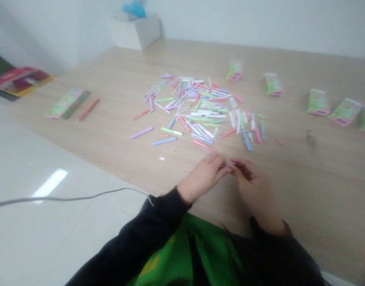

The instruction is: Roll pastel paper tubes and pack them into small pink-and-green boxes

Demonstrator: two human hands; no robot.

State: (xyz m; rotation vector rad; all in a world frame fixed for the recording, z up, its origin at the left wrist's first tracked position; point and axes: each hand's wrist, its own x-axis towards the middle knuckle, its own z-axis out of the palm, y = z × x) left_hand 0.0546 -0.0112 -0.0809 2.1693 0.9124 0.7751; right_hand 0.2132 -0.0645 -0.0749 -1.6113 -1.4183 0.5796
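Note:
My left hand (pixel 204 174) and my right hand (pixel 254 186) meet over the near part of a wooden table (pixel 117 75), fingertips pinched together on a small pink stick-like piece (pixel 230 164). Just beyond them lies a scattered pile of several pastel sticks (pixel 200 109) in pink, green, blue, purple and white. A single pink stick (pixel 204 145) lies closest to my left hand. The picture is blurred, so what the sticks are stays unclear.
Several small green-and-pink boxes (pixel 317 102) stand along the far right. A flat green box (pixel 67 104) with a pink stick (pixel 89 109) beside it lies at left. A white container (pixel 135 31) sits at the back. A thin cable (pixel 66 198) crosses the white floor.

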